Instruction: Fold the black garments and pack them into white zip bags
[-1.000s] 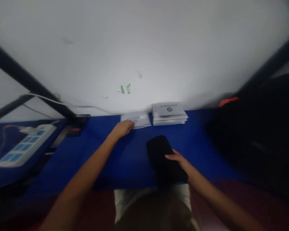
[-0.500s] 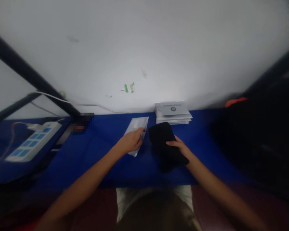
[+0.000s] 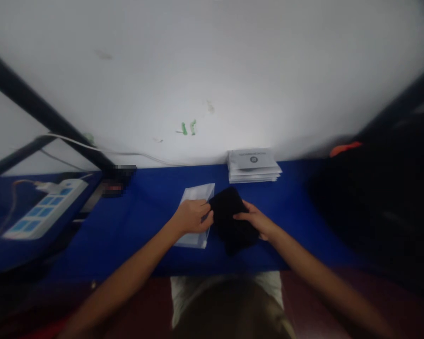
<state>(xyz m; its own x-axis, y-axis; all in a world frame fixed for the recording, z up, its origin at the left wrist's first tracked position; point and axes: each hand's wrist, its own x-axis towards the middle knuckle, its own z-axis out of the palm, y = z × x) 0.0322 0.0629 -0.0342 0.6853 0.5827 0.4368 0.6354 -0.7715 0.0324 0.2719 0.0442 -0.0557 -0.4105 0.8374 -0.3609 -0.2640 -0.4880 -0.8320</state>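
A folded black cloth item [image 3: 229, 223] is gripped in my right hand [image 3: 256, 220], thumb on top and fingers beneath its right edge. My left hand [image 3: 195, 215] is closed in a pinch at the right edge of a clear plastic zip bag [image 3: 194, 240]. That bag lies tilted over the blue table, its open side facing the black cloth. The left fingertips are close to the cloth's left edge; whether they touch it I cannot tell. What kind of garment or cloth it is does not show.
A stack of packed white bags [image 3: 253, 167] with a dark logo stands by the wall. To the left lies a white power strip [image 3: 45, 209] with a plug in it. A large dark mass [image 3: 381, 207] fills the right side. The blue table [image 3: 127, 226] ends near my body.
The plastic bag has come nearer to me and its right side has spread. The black cloth has moved left, toward the bag, in my right hand.
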